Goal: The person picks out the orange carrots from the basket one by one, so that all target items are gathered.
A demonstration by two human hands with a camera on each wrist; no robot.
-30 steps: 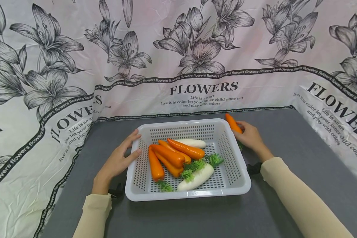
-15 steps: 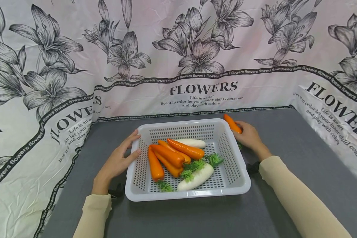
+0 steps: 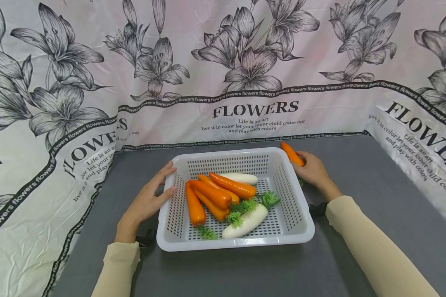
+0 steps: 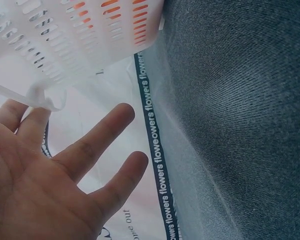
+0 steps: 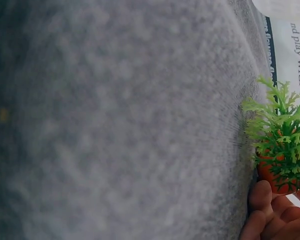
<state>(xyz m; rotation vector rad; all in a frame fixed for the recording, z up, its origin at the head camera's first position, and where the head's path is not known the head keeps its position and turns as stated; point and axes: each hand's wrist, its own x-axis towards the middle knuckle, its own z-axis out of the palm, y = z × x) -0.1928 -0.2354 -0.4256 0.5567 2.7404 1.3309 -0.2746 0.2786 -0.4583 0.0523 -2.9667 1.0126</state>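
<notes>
A white plastic basket point(image 3: 236, 244) with slotted walls stands in the middle of the table in the head view. Inside it lie several orange carrots point(image 3: 238, 189) with green leafy tops and two white radishes point(image 3: 250, 222), one partly behind the carrots. My left hand point(image 3: 148, 201) touches the basket's left rim with spread fingers; the left wrist view shows its palm and fingers point(image 4: 112, 127) outside the wall. Just outside the basket's right wall, my right hand point(image 3: 314, 171) grips another carrot point(image 3: 291, 154). Its leafy top point(image 5: 282, 132) shows in the right wrist view, close to the table.
Dark grey cloth covers the table point(image 3: 223, 274). A white fabric backdrop point(image 3: 256, 119) printed with flowers and lettering rises behind and at both sides. Dark wrist bands sit at both cuffs.
</notes>
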